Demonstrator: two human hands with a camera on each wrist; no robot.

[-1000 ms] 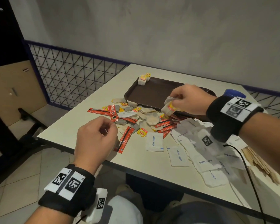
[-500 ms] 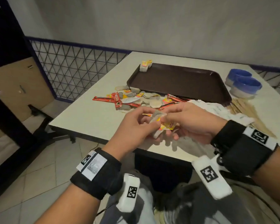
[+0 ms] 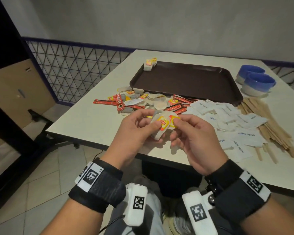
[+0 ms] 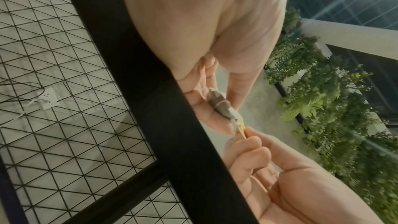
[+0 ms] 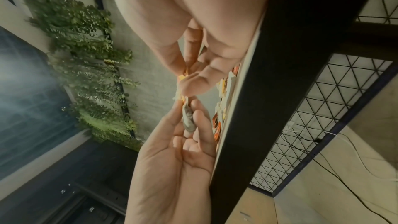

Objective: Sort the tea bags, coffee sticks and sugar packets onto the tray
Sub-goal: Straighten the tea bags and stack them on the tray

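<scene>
Both hands meet above the table's front edge. My left hand point(image 3: 151, 121) grips a tea bag point(image 3: 159, 128) with a yellow tag, seen edge-on in the left wrist view as a brown pouch point(image 4: 219, 104). My right hand point(image 3: 176, 126) pinches a second yellow tag point(image 3: 172, 120) beside it. The dark brown tray point(image 3: 185, 82) lies beyond, with a few tea bags point(image 3: 149, 64) at its far-left corner. In front of the tray is a mixed pile of tea bags and red coffee sticks point(image 3: 143, 102). White sugar packets point(image 3: 227, 119) spread to the right.
Two blue bowls point(image 3: 258, 82) stand right of the tray. Wooden stirrers point(image 3: 270, 122) lie along the right of the sugar packets. A wire mesh fence point(image 3: 71, 73) runs behind the table's left side. The table's front edge point(image 3: 95, 143) is just under my hands.
My right hand has come back from the tray's front edge with the tea bag. My left hand rose to meet it, and both now hold the tea bags.
</scene>
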